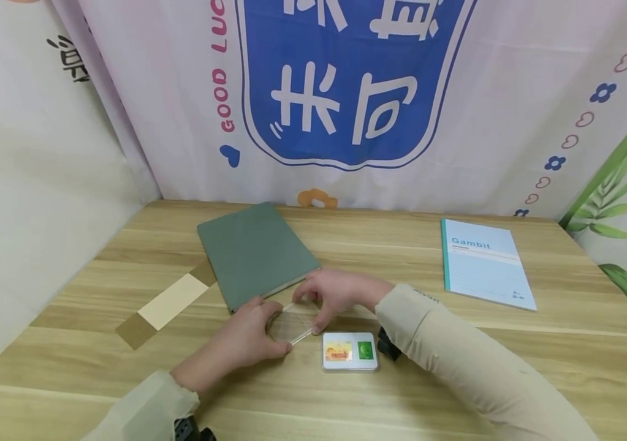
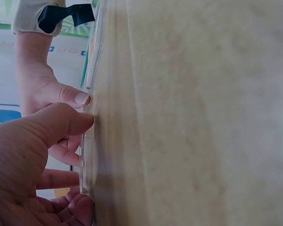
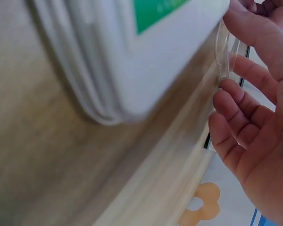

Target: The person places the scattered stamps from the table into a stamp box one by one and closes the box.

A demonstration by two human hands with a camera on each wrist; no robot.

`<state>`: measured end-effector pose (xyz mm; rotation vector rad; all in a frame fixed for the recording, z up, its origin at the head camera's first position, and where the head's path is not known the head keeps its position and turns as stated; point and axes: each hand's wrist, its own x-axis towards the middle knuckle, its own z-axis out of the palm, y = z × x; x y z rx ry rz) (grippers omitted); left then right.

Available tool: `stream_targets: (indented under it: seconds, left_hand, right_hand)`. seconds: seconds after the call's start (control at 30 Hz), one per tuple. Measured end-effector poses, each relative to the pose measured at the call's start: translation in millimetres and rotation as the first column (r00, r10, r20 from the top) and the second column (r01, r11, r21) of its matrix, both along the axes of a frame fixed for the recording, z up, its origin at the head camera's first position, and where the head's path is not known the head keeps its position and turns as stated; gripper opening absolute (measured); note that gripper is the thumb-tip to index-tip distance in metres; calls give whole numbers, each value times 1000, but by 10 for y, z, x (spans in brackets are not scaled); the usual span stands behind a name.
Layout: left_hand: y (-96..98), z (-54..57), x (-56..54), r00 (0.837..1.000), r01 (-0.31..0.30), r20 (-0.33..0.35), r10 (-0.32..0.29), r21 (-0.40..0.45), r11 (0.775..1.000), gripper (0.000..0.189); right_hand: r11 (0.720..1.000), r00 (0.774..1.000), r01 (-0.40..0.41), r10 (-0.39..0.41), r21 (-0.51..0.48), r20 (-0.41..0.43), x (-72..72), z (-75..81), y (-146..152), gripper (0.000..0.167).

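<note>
In the head view my left hand [image 1: 249, 335] and right hand [image 1: 338, 295] hold a flat, clear plastic piece [image 1: 293, 323] low over the table between them. The left thumb and fingers grip its left side. My right thumb sits at its near right corner, while the right fingers reach its far edge. Just right of it lies a clear-edged white case [image 1: 350, 361] with an orange-yellow stamp-like picture and a green one. That case [image 3: 155, 61] looms close in the right wrist view. The left wrist view shows the clear piece edge-on, both thumbs at its near edge.
A dark green book [image 1: 258, 251] lies just beyond the hands. To the left is a cream strip [image 1: 174, 301] with brownish ends. A light blue notebook [image 1: 484, 263] marked "Gambit" lies at the right. Printed cloth [image 1: 181, 122] hangs behind the wooden table [image 1: 390, 245].
</note>
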<state>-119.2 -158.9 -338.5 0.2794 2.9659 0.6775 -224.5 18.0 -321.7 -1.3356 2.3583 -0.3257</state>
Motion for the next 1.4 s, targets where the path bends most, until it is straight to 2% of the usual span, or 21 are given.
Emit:
stream_targets:
  seconds: [0.27,0.43,0.73,1.03,1.27,1.4]
  left_hand:
    - [7,-11,2,998,8,-70,-5,37,999,63]
    - [42,-7,2,995,26,-97,-17,89,996,64]
    - [125,-7,-8,987,112,-128,-93,146,983,66]
    - [163,9,27,962,244,-166,-219,147,959,65]
    - [199,-1,40,949,301,-149,-279,158,940,66]
    - [233,-5,36,938,336,-149,-313,166,927,66]
  right_hand:
    - [1000,999,-3,2,-12,-41,6,28,81,61]
    - [998,1000,11,-13,-64,-25,24,32,196,61]
    - [981,1000,14,-17,-195,-12,128,-1,464,56]
    - [959,995,85,-94,-269,-21,361,-29,640,58]
    - [943,984,174,-179,-284,9,510,-20,740,56]
    - [928,969,231,-245,-294,-12,620,-17,801,56]
